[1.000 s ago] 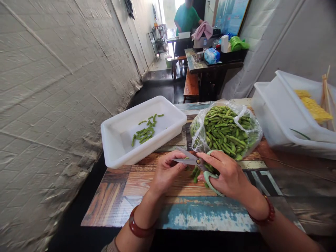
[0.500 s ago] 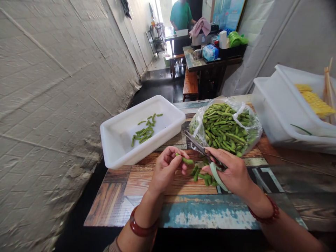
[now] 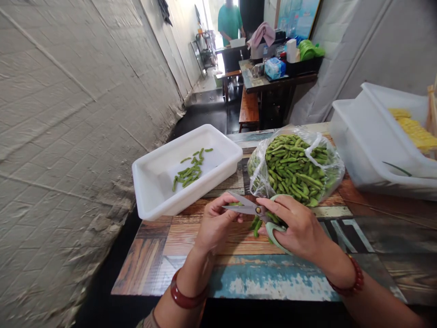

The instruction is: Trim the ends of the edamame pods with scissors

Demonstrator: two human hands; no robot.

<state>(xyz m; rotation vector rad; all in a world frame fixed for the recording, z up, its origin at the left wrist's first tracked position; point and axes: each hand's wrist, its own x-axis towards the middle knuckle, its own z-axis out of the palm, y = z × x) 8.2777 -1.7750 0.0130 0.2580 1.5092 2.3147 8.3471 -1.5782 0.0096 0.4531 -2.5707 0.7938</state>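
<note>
Pinched in the fingers of my left hand (image 3: 215,223) is an edamame pod (image 3: 235,204), partly covered by the scissor blades. My right hand (image 3: 300,228) grips scissors (image 3: 258,211) with pale green handles; their blades are apart and point left over the pod. Under the scissors, a few loose pods (image 3: 256,225) lie on the table, partly hidden by my right hand. Behind it sits a clear plastic bag (image 3: 258,175) full of edamame pods (image 3: 293,164). To the left, a white tub (image 3: 150,205) holds a small heap of pods (image 3: 188,174).
The patchwork wood table (image 3: 191,237) carries everything. White tubs (image 3: 351,132) stand at the right, with yellow pieces (image 3: 413,130) inside. A rough white wall (image 3: 68,136) runs along the left. Farther back are a cluttered table (image 3: 254,84), a bench (image 3: 249,109) and a person in green (image 3: 229,23).
My right hand has turned the scissors leftward, and their blades now open over the pod in my left hand. The left hand stays nearly still.
</note>
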